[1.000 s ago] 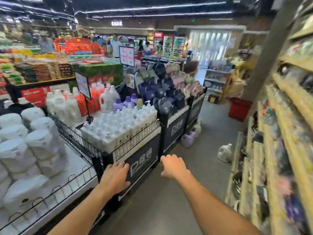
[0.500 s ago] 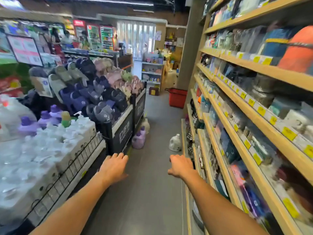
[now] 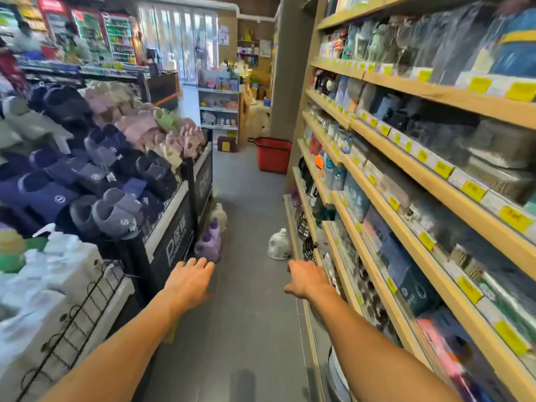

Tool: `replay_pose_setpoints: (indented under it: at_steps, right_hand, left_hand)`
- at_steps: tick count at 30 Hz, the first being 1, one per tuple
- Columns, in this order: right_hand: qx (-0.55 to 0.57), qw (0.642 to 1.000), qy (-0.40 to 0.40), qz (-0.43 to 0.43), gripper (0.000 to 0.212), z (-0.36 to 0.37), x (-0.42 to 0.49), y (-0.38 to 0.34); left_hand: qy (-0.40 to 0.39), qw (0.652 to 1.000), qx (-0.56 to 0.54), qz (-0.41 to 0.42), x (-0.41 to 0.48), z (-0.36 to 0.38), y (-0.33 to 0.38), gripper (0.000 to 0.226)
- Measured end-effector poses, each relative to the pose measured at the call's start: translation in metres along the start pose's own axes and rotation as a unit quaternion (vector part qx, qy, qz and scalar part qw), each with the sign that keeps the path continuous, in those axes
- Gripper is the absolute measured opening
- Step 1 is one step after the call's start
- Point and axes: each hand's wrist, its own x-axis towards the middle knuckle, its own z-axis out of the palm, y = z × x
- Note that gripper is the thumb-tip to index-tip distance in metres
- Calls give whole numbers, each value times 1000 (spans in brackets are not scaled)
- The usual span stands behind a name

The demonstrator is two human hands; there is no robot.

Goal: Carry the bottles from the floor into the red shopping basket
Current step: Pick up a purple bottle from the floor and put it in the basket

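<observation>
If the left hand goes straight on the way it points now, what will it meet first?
Probably the purple bottle on the floor by the black display stand. The left hand points toward it, fingers straight, with bare floor between; the depth is hard to judge.

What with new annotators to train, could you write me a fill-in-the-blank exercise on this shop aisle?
1. The shopping basket on the floor at the far end of the aisle is ____ in colour.
2. The white bottle stands at the foot of the wooden shelves, on the person's ____ side.
3. The purple bottle stands on the floor against the black display stand that is heaped with ____.
4. The left hand and the right hand both hold ____.

Missing words: red; right; slippers; nothing.
</observation>
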Motion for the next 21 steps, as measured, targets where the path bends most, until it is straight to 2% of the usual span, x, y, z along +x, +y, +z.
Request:
replay_pose_setpoints:
  at_steps: [3,6,13,21]
  right_hand:
    - [9,1000,-3,2,63,-5,66,0]
    - [17,999,-25,-13,60,-14,133,-6]
    - [17,997,-28,-70,63,-38,276,-49]
    - [-3,992,-85,-96,62,-33,433,-94]
  left_hand:
    - [12,999,44,28,54,-1,-18,64]
    - [2,998,50,31,104,-5,-40,62]
    - [-51,998,26,-26,195,3,-114,58]
    - [-98,993,-5,-66,316,54,-207,59]
